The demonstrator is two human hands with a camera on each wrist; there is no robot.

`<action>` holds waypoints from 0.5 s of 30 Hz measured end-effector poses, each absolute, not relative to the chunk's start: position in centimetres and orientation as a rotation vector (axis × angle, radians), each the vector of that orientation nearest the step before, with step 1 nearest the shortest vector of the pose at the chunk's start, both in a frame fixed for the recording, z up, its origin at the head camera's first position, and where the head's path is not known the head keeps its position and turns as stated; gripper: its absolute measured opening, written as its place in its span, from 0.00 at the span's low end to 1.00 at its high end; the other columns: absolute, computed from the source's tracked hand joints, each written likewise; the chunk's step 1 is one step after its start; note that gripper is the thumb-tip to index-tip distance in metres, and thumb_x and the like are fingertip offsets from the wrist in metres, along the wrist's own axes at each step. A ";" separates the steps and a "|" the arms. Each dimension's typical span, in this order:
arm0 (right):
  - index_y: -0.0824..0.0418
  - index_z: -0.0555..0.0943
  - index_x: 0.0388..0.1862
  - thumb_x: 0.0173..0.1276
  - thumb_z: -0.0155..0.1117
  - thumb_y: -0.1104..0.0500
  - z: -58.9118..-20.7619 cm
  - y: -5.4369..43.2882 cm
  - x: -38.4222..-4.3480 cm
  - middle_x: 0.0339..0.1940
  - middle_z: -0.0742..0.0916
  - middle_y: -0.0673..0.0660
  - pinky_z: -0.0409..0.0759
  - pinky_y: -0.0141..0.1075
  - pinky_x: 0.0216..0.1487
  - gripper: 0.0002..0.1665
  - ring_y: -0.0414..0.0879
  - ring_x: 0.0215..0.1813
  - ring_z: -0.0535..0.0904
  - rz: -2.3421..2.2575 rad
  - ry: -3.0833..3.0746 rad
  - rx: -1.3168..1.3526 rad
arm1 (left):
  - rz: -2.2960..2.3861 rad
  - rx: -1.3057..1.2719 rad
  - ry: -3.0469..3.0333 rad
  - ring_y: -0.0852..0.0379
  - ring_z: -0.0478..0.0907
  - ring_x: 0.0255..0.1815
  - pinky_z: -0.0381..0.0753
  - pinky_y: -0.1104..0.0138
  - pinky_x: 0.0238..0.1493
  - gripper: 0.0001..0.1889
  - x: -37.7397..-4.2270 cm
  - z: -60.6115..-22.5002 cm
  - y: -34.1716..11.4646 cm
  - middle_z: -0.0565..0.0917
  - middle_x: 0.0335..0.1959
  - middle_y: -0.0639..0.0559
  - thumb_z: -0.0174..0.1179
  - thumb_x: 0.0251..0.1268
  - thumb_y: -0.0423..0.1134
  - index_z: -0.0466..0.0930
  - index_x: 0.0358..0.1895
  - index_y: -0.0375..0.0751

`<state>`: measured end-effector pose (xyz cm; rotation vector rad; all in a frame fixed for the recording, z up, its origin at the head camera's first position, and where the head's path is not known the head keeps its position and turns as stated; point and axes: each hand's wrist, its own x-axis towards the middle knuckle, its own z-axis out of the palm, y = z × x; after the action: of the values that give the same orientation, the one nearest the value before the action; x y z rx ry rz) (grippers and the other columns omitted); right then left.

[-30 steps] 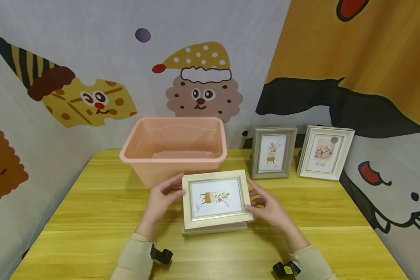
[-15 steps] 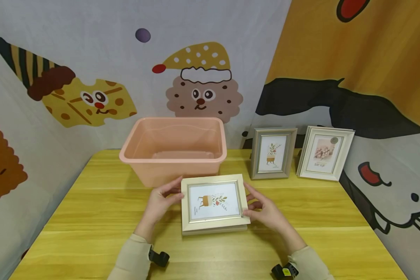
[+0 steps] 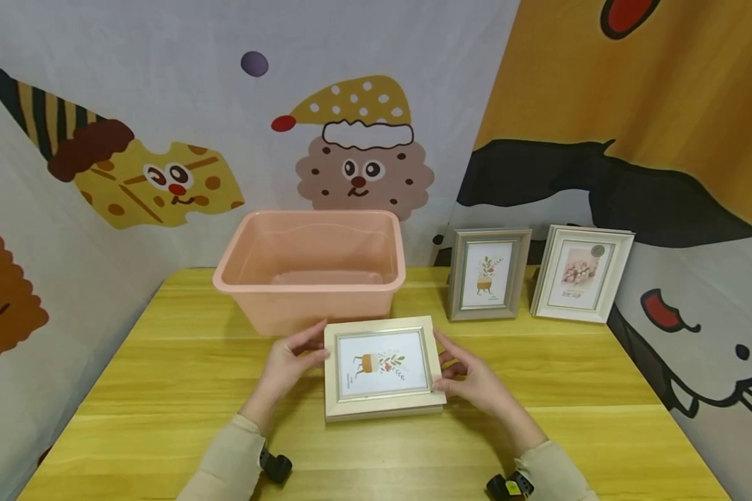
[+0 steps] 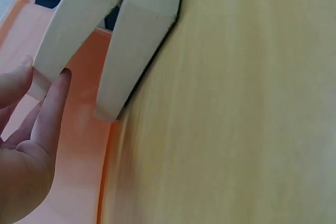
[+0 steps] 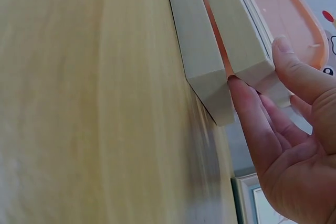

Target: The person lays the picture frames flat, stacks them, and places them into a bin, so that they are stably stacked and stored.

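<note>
A cream picture frame (image 3: 385,365) with a plant print lies face up between my two hands, held just above a second frame (image 5: 202,56) beneath it. A narrow gap shows between the two in both wrist views. My left hand (image 3: 288,365) pinches the upper frame's left end, thumb on top and fingers underneath. At the opposite end, my right hand (image 3: 476,376) pinches it the same way. The lower frame (image 4: 139,40) lies flat on the wooden table; in the head view it is almost wholly covered.
Behind the frames stands a pink plastic bin (image 3: 310,299). To the right, a grey-framed picture (image 3: 489,275) and white picture frames (image 3: 583,275), one behind another, stand upright. A cartoon-print cloth (image 3: 182,83) hangs behind the table (image 3: 131,417).
The upper frame has come down and slightly left, both hands moving with it, and now nearly lines up with the lower frame. The bin and standing frames have stayed put.
</note>
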<state>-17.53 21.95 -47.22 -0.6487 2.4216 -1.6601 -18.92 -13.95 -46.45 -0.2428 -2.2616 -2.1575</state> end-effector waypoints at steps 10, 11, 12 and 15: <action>0.61 0.57 0.79 0.60 0.74 0.66 -47.6 22.0 -17.6 0.46 0.82 0.63 0.83 0.34 0.42 0.52 0.47 0.39 0.81 -1.611 2.452 -0.652 | -2.176 -0.253 -2.265 0.55 0.82 0.40 0.87 0.62 0.41 0.28 -19.3 -47.1 -14.1 0.82 0.47 0.30 0.66 0.59 0.22 0.74 0.65 0.33; 0.61 0.57 0.79 0.60 0.74 0.66 -47.6 22.0 -17.6 0.46 0.82 0.63 0.83 0.33 0.42 0.52 0.47 0.39 0.81 -1.606 2.452 -0.650 | -2.177 -0.252 -2.265 0.56 0.82 0.40 0.87 0.62 0.41 0.28 -19.4 -47.1 -14.1 0.82 0.47 0.30 0.66 0.59 0.21 0.74 0.65 0.32; 0.61 0.57 0.79 0.60 0.74 0.66 -47.7 22.0 -17.6 0.46 0.82 0.63 0.83 0.33 0.42 0.52 0.47 0.39 0.81 -1.603 2.451 -0.647 | -2.178 -0.252 -2.264 0.56 0.82 0.40 0.87 0.62 0.41 0.28 -19.4 -47.2 -14.1 0.82 0.47 0.30 0.66 0.59 0.21 0.74 0.65 0.32; 0.61 0.57 0.79 0.60 0.74 0.66 -47.7 21.9 -17.6 0.46 0.82 0.63 0.82 0.33 0.43 0.52 0.47 0.39 0.81 -1.595 2.454 -0.643 | -2.180 -0.248 -2.264 0.56 0.81 0.41 0.87 0.62 0.42 0.29 -19.6 -47.4 -14.0 0.81 0.50 0.29 0.66 0.58 0.20 0.74 0.65 0.32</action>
<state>-17.59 21.94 -47.70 -0.6433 2.4544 -1.5952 -19.56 -14.02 -47.35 -0.2483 -2.2640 -2.1800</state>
